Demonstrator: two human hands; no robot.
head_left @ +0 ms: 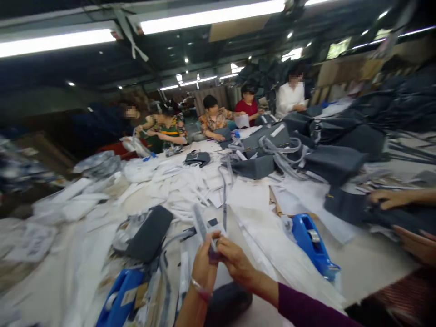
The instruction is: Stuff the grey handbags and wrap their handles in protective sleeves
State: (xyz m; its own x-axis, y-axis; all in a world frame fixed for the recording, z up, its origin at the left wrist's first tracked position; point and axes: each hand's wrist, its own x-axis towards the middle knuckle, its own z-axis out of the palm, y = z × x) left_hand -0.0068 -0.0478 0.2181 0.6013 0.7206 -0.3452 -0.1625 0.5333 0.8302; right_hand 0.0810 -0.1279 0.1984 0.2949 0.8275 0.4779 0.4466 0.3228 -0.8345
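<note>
My left hand [203, 265] and my right hand [235, 259] meet just above the table's near edge, both pinched on a small dark piece with a grey strap [200, 222] rising from it. The strap is blurred. A dark grey bag [150, 234] lies to the left of my hands, and another dark object [226, 302] sits under my wrists. A bracelet circles my left wrist. My right arm wears a purple sleeve.
Two blue tape dispensers [313, 245] [117, 297] stand on the white table [371, 265], among heaps of white paper [190, 184] and grey bags [334, 163]. A co-worker's hands [391, 198] press on dark fabric at right. Several people sit at the far end.
</note>
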